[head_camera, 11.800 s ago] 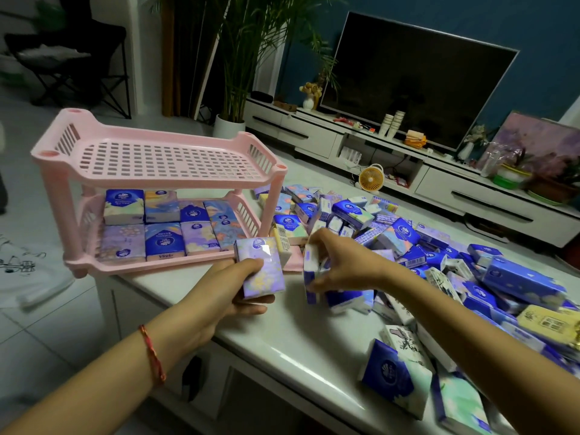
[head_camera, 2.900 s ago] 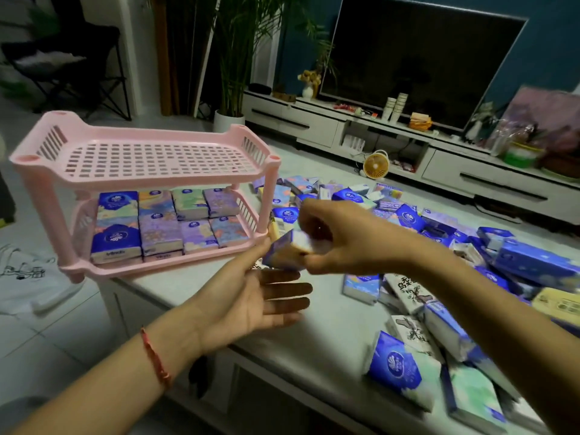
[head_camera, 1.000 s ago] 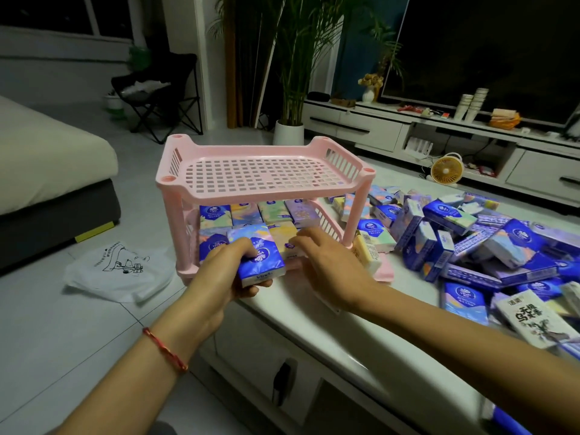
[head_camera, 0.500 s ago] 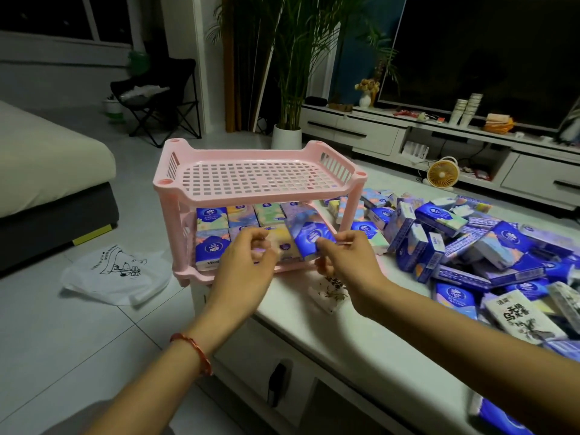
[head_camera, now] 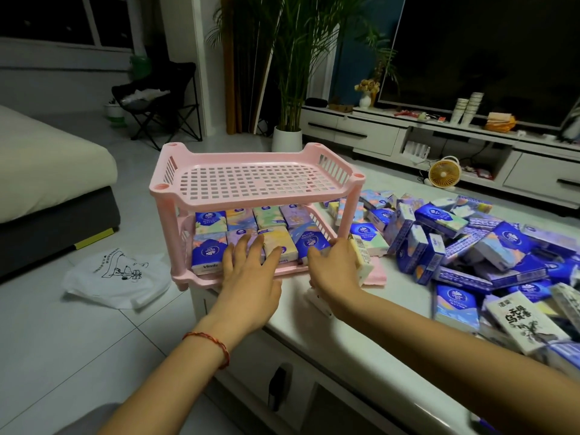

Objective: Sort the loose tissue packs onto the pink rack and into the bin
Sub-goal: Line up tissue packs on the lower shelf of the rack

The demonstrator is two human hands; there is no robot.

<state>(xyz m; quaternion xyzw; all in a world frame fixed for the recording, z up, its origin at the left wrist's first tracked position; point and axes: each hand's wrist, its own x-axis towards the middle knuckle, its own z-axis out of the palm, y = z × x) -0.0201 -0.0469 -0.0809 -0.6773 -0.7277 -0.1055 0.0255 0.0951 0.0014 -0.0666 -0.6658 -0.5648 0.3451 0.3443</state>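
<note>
Centrally, the pink rack [head_camera: 255, 183] stands at the left end of the white bench [head_camera: 361, 334]; its top tier carries nothing, and its lower tier holds two rows of tissue packs [head_camera: 208, 252]. The left hand [head_camera: 251, 277], a red cord [head_camera: 213, 343] round its wrist, lies flat with straight, spread fingers resting on the front row. The right hand [head_camera: 334, 268] reaches the tier's front right corner, fingertips against the near edge of a dark blue pack [head_camera: 309, 241]; whether they pinch it cannot be told. Loose packs [head_camera: 470, 243] lie heaped on the bench to the right of the rack. On the floor to the left lies a white plastic bag [head_camera: 116, 277].
</note>
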